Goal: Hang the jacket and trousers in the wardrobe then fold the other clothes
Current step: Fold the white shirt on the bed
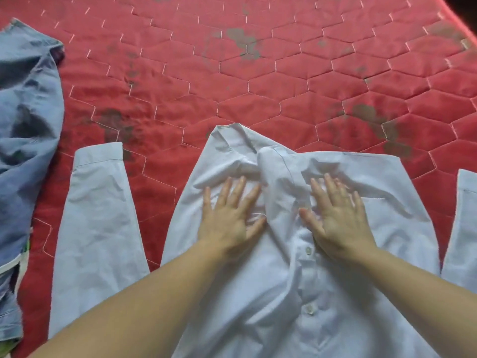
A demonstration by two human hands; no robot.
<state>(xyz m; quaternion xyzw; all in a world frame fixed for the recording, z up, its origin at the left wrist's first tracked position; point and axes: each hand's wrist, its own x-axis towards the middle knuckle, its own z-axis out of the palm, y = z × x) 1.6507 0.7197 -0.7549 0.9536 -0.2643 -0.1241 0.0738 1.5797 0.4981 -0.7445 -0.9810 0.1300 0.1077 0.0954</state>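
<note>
Both forearms enter lower frame; I note left hand [229,215] and right hand [338,215] flat, fingers spread, pressing white shirt [296,293] at centre; collar points up-frame, left nearer the spread sleeve [100,215].

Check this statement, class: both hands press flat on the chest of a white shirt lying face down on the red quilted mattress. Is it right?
Not quite. The head view shows the white shirt lying face up, buttons showing. The left hand and right hand do press flat on its chest, on the red quilted mattress.
</note>
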